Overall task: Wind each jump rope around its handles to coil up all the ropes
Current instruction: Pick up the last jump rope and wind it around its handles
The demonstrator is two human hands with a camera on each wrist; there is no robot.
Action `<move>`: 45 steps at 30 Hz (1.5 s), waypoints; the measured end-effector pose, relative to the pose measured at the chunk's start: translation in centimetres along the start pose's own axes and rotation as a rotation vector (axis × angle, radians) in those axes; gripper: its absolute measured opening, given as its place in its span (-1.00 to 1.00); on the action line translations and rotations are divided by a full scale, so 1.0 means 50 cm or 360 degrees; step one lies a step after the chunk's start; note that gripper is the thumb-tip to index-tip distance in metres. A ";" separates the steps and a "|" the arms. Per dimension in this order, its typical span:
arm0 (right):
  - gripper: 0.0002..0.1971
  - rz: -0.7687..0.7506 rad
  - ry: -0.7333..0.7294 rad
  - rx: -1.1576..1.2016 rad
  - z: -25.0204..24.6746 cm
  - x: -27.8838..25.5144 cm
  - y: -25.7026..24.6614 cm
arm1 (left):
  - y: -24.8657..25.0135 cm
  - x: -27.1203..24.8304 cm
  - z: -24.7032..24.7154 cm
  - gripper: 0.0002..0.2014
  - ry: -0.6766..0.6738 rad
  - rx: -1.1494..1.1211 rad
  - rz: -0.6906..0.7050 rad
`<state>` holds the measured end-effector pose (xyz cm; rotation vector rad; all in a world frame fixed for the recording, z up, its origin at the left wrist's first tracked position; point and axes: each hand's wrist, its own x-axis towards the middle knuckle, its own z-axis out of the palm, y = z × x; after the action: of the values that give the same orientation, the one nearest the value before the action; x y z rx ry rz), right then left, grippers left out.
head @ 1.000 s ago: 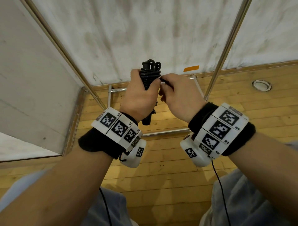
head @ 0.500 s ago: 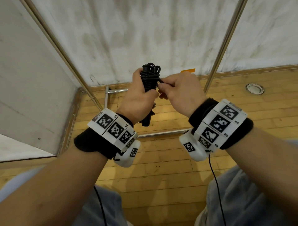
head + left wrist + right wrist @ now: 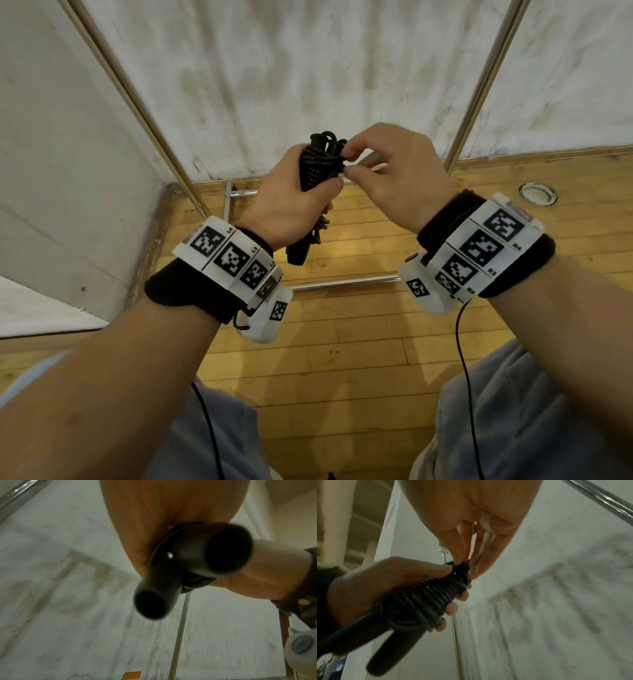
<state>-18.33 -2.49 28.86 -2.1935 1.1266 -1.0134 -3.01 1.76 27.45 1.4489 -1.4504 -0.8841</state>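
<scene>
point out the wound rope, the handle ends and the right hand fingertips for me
wound rope (image 3: pixel 426 599), right wrist view, on the middle coils.
handle ends (image 3: pixel 228 550), left wrist view, on the nearer handle's open end.
right hand fingertips (image 3: pixel 354 169), head view, on the thumb tip at the rope.

Jump rope handles (image 3: pixel 212 550) smooth matt black plastic, wound cord (image 3: pixel 426 599) dark, slightly glossy, rubbery; floor (image 3: pixel 342 349) varnished wood planks with sheen; frame tubes (image 3: pixel 479 85) polished metal; backdrop (image 3: pixel 308 68) white, stained, matt sheet; wristbands (image 3: pixel 191 294) black cloth.
</scene>
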 end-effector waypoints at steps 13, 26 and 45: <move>-0.86 -0.0155 -0.0281 -0.0232 -0.014 -0.002 0.000 | 0.004 -0.003 -0.014 -0.67 -0.0253 -0.0037 -0.0123; -0.86 -0.0201 -0.0254 -0.0265 -0.034 0.001 -0.019 | 0.019 -0.001 -0.023 -0.51 -0.0182 -0.0089 0.0026; -0.88 -0.0137 -0.0219 -0.0214 -0.023 -0.004 -0.014 | 0.014 -0.016 -0.008 -0.60 -0.0315 -0.0132 0.0062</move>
<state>-18.95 -2.00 29.95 -2.3961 1.0739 -0.8276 -2.95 2.66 28.15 1.2967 -1.5619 -1.0748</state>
